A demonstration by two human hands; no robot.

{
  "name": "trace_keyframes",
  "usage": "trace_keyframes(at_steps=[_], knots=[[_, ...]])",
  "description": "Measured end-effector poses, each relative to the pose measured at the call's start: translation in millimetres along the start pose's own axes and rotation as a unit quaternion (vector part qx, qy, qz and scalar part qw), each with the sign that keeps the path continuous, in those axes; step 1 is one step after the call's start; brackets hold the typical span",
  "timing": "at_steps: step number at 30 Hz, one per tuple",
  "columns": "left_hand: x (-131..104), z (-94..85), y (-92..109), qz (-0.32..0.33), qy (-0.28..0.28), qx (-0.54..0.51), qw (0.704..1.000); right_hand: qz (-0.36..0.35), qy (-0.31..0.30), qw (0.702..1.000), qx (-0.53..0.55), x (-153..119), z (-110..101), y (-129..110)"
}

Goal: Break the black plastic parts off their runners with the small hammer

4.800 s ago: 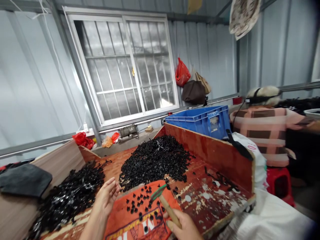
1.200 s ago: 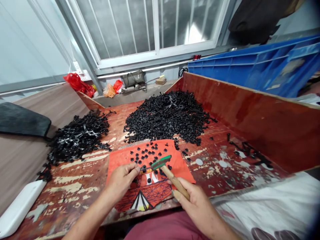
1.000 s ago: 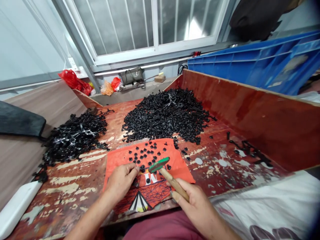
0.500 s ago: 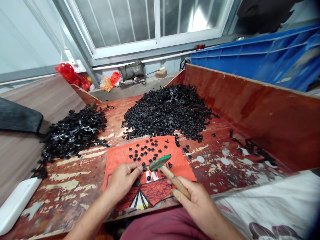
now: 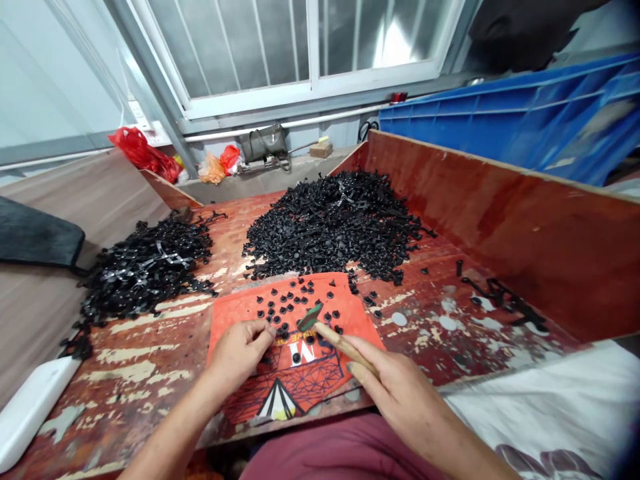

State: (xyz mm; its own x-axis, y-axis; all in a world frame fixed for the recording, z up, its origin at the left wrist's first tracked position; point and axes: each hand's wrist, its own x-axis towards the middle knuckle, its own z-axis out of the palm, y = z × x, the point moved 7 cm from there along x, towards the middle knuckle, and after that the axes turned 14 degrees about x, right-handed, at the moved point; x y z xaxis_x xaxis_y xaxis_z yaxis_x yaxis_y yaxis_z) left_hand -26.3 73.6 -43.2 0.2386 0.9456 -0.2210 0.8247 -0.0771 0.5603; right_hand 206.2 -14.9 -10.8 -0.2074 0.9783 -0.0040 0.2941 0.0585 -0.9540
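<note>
My right hand is wrapped round the wooden handle of a small hammer with a green head. The head hovers over or rests on an orange printed cloth; which of the two is unclear. Thumb and fingertips of my left hand are pinched together at the cloth's left part, and whatever lies between them is hidden. Around the hammer head several small black round-topped rubber-like pieces are scattered on the cloth. One black piece sits on the white lettering.
Behind the cloth rises a large heap of black parts. A smaller heap lies left, near a white box-like object. A red-brown wooden board walls the right side, with a blue crate beyond it.
The hammer head has shifted a little left and turned to a steeper angle, uncovering more of the print. My left hand has moved slightly left, its fingertips away from the black pieces.
</note>
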Motion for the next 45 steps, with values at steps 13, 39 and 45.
trace_keyframes(at_steps=[13,39,45], knots=[[1.3,5.4,-6.3,-0.006,0.018,0.004,1.0,-0.001,0.018,1.0,0.011,2.0,1.9,5.0],[-3.8,7.9,-3.6,0.009,0.007,-0.018,1.0,-0.021,-0.003,0.999,-0.041,13.6,14.4,-10.5],[-5.9,5.6,-1.5,0.014,0.008,-0.031,0.999,-0.015,-0.001,0.999,-0.031,11.8,14.8,-6.5]])
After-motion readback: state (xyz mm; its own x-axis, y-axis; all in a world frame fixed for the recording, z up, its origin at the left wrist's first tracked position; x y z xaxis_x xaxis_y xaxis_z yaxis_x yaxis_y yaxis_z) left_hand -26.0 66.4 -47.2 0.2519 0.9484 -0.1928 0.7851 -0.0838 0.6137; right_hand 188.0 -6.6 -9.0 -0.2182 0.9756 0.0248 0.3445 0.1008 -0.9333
